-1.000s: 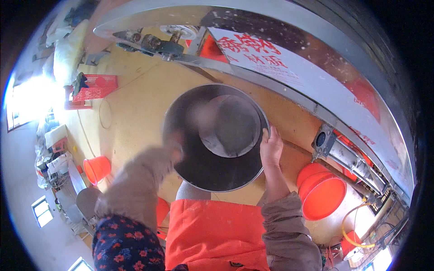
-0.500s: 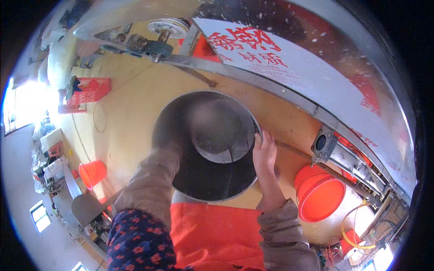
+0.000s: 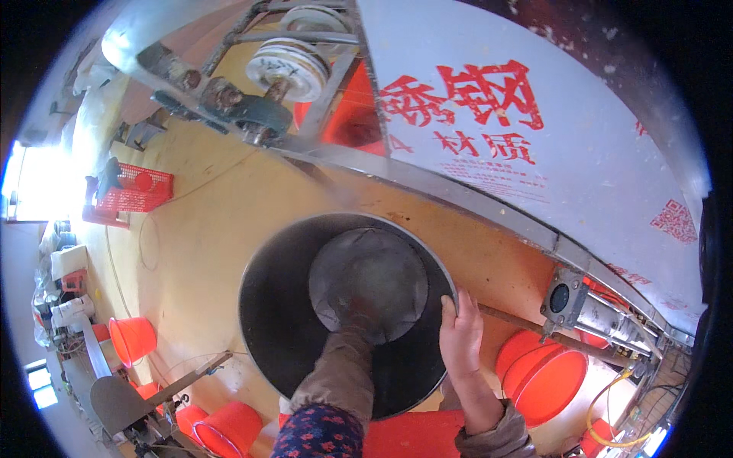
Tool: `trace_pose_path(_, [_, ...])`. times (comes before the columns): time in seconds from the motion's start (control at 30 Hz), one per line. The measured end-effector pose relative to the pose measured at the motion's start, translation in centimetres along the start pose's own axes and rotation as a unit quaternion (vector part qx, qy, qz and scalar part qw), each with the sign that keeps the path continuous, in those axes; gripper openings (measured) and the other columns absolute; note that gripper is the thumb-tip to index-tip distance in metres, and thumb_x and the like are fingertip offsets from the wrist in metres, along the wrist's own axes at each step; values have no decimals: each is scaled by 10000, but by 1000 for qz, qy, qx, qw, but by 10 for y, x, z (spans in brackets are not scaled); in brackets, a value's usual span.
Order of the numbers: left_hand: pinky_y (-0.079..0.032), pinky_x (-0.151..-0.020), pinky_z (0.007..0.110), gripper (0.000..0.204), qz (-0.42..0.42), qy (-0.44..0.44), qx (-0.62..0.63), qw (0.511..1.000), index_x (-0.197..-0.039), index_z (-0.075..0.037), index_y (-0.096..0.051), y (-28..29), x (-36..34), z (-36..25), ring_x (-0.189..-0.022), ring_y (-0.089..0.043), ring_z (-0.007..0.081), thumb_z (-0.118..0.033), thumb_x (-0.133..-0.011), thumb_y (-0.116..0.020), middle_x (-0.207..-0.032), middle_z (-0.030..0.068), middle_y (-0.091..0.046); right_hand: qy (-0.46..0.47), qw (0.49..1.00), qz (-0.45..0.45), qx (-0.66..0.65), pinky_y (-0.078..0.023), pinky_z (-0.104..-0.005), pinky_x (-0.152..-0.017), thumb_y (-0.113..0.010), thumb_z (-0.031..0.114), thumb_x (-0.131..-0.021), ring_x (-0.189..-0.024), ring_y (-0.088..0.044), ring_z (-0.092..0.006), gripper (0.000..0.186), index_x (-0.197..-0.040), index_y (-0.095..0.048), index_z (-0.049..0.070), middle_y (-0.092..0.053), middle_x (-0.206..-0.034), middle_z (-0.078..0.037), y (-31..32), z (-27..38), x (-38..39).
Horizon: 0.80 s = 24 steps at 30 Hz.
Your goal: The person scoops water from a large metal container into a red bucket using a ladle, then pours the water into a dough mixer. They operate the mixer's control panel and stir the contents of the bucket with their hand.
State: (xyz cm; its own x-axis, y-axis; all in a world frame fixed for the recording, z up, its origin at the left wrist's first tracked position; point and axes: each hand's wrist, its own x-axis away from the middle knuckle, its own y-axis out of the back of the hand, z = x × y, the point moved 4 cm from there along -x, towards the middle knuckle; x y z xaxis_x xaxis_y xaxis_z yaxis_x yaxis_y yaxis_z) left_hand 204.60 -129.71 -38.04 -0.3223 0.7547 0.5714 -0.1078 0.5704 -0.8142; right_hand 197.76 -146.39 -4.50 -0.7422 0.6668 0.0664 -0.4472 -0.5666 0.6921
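A large round drum (image 3: 276,305) with a dark inner wall stands right in front of me, its mouth facing up. At its bottom shows a paler grey round patch (image 3: 366,263). Deep inside, my left hand (image 3: 368,307) is smeared by motion, so its fingers and anything in them cannot be made out. My left sleeve crosses the near side of the drum's mouth. On the right, my right hand (image 3: 463,336) grips the rim, thumb on top near the edge and the other fingers partly hidden.
Beyond the drum runs a machine frame with a white panel (image 3: 473,99) and pulley wheels (image 3: 290,69). Red buckets stand at right (image 3: 546,382), left (image 3: 134,340) and lower left (image 3: 229,427). A red crate (image 3: 137,188) sits far left, a flat plate on an arm (image 3: 122,404) nearer.
In the view, the drum sits lower and the machine panel shows more. My left arm has swung right and reaches toward the drum's bottom. My right hand still holds the rim.
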Motion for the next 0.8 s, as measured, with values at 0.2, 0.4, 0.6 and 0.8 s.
trace_pose_path(0.2, [-358, -916, 472, 400, -171, -152, -526, 819, -1243, -145, -442, -61, -49, -20, -1108, -446, 265, -322, -884, -438, -1230, 114, -473, -8, 1000, 16, 9, -420, -456, -677, -518, 120, -851, -802, -520, -417, 157, -927, -510, -17, -526, -849, -230, -1, -2, 2])
trace_pose_path(0.4, [-369, -895, 450, 380, -410, -112, -675, 603, -1225, -137, -450, 41, 11, -136, -1079, -451, 250, -309, -886, -443, -1210, 109, -473, -15, 1000, 21, -12, -417, -456, -708, -511, 128, -856, -832, -518, -417, 172, -954, -513, -14, -529, -876, -233, -3, -3, 1])
trace_pose_path(0.6, [-381, -874, 428, 360, -254, -30, -582, 772, -1207, -129, -458, 12, 36, 28, -1050, -457, 236, -296, -888, -447, -1189, 104, -474, -20, 1000, 14, 10, -424, -444, -712, -513, 123, -855, -831, -524, -416, 183, -978, -518, -11, -536, -876, -234, -5, -2, 2])
trace_pose_path(0.8, [-392, -854, 406, 339, -314, -155, -627, 695, -1189, -121, -465, 0, -46, -53, -1021, -462, 222, -283, -891, -452, -1169, 99, -475, -16, 999, 24, 17, -424, -428, -740, -500, 132, -866, -850, -533, -405, 195, -1004, -517, -6, -549, -911, -228, -5, -4, 2])
